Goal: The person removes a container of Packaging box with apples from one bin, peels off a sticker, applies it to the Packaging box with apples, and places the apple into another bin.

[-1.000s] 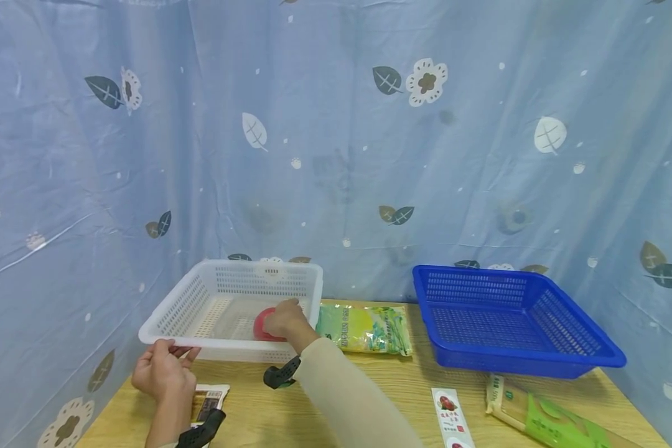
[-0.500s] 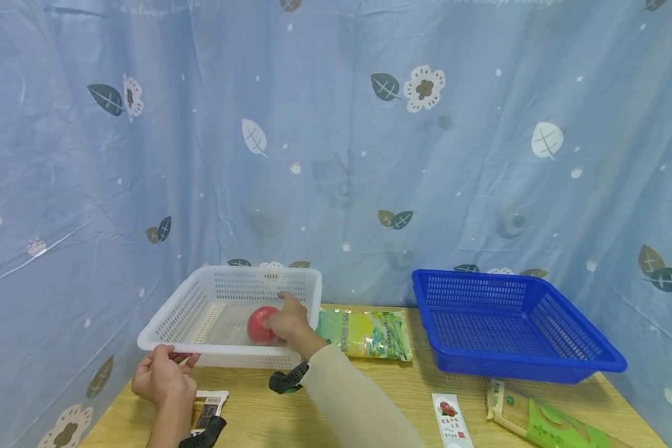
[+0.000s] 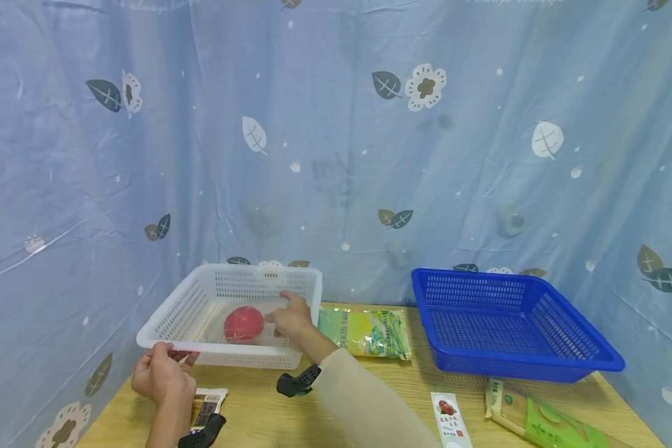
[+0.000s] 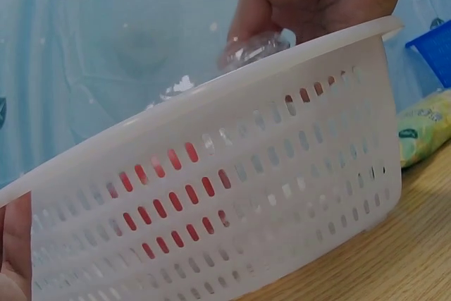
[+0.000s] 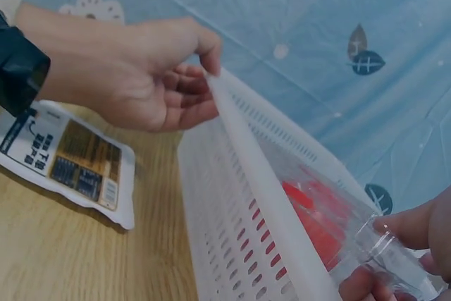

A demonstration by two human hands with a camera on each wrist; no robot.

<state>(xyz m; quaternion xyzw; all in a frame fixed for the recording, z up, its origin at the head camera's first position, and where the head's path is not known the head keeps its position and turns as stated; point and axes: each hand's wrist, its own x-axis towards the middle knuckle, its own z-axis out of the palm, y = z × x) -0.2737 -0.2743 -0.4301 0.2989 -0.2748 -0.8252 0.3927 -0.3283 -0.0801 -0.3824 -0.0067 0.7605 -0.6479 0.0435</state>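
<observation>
My left hand (image 3: 165, 373) grips the near left rim of a white plastic basket (image 3: 241, 356), thumb on top and fingers beneath. Inside the basket lies a smooth, rounded red thing (image 3: 243, 324); its kind is unclear. Clear crinkled plastic (image 5: 363, 234), seemingly a bag, lies over or around it. My right hand (image 3: 292, 320) reaches over the basket's right part. Its thumb and fingers pinch the plastic's right end in the right wrist view. Through the basket's slots in the left wrist view, the red thing shows in parts. Some of its underside is hidden.
A green-yellow packet (image 3: 364, 333) lies right of the white basket. A blue basket (image 3: 529, 367) stands at the right, with a green noodle-like packet (image 3: 554, 420) and a white printed strip (image 3: 450, 417) before it. A small packet (image 3: 207, 407) lies beside my left forearm. A curtain hangs behind.
The red thing has shifted left within the white basket, away from my right hand, which covered part of it earlier. My left hand stays on the rim.
</observation>
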